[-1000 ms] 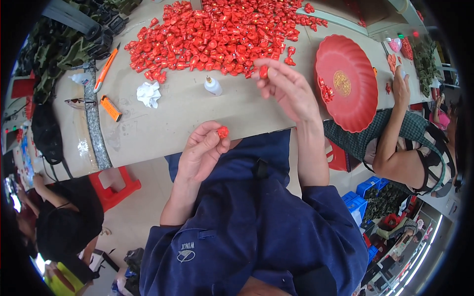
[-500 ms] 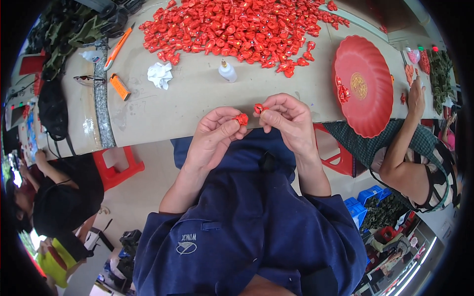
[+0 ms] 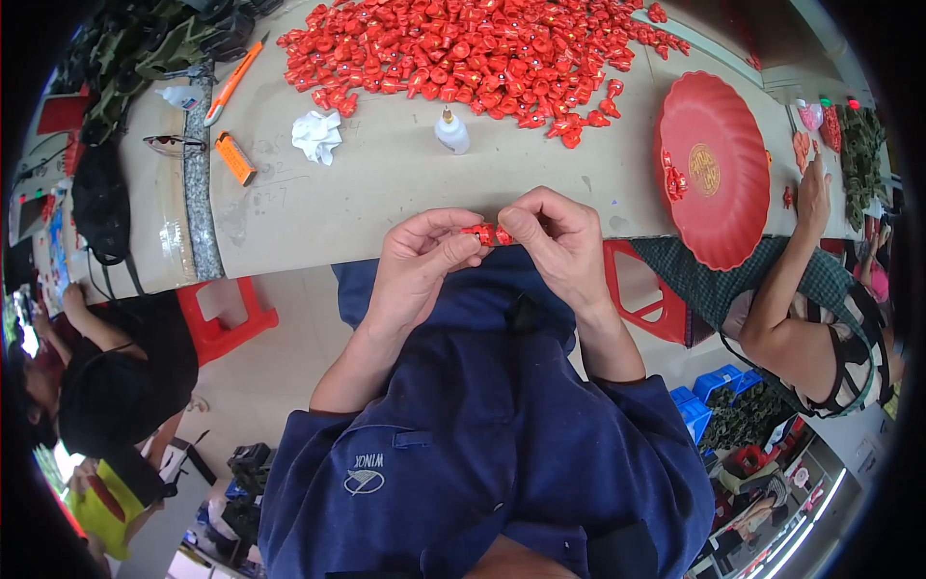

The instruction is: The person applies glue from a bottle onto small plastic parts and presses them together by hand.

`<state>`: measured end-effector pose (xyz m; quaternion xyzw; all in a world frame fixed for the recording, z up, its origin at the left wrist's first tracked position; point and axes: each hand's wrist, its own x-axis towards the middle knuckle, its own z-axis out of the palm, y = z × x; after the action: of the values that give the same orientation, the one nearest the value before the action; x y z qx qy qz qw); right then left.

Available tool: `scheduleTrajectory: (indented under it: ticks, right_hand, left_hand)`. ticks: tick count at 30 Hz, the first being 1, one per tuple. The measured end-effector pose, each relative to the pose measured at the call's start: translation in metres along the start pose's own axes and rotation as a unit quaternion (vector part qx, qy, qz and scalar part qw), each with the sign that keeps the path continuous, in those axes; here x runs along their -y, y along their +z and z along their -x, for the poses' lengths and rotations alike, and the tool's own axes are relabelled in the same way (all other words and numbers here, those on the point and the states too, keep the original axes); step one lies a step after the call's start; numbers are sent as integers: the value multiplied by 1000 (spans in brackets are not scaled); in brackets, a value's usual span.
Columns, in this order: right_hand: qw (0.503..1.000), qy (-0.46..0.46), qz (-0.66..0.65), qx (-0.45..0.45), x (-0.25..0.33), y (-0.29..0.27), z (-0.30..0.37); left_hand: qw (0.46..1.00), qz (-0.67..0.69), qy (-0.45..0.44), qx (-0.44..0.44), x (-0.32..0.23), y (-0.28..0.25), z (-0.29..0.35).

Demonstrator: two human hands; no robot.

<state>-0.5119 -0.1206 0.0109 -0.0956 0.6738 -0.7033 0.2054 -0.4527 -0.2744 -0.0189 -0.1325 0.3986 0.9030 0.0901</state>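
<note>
- Head view: we sit at a pale table [image 3: 386, 183], both forearms coming up from below, hands together near its front edge.
- Our left hand [image 3: 424, 256]: thumb and fingers clamped on a small red piece [image 3: 478, 234], which peeks out at the tips.
- Our right hand [image 3: 558, 241]: thumb and forefinger pinched on a second red piece [image 3: 503, 234], mostly hidden by the thumb.
- The two pieces lie end to end between our hands; we cannot tell whether they touch or leave a thin gap.
- Beyond our hands, a broad pile [image 3: 453, 53] of similar shiny red pieces covers the far side.
- Between pile and hands stands a small white bottle [image 3: 450, 134], upright, with a narrow tip.
- Left of the bottle we note a crumpled tissue [image 3: 316, 137], then a small orange box [image 3: 234, 158].
- Above the box, an orange cutter [image 3: 234, 85] lies slanted; glasses [image 3: 174, 143] rest farther left.
- To our right, a red dish [image 3: 719, 217] with a scalloped rim overhangs the front edge, a few red bits [image 3: 673, 177] inside at its left.
- Past the dish we see a co-worker's hand [image 3: 815, 198] over the table.
</note>
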Motion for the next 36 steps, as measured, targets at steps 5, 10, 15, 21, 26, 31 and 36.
scheduleTrajectory:
  ticks: [5,10,15,21,26,31,36]
  right_hand:
    - [998,-38,45,-18,-1,2,0]
    - [975,-88,195,-61,-2,7,5]
    - [978,-116,165,-54,2,6,8]
    - [983,-101,152,-3,-1,-6,10]
    - [988,-128,82,-10,-19,-4,13]
    - [985,-171,17,-14,-27,-1,13]
    - [987,-162,10,-14,-30,0,14]
  left_hand:
    - [1000,-7,16,5,1,1,0]
    - [999,-13,32,9,4,1,-1]
    - [1000,-14,26,11,0,0,0]
    - [995,-80,51,17,-2,-1,-1]
    - [986,-138,91,33,-4,-2,0]
    - [974,-183,121,49,-9,-1,3]
    - [973,-194,117,39,-10,0,4]
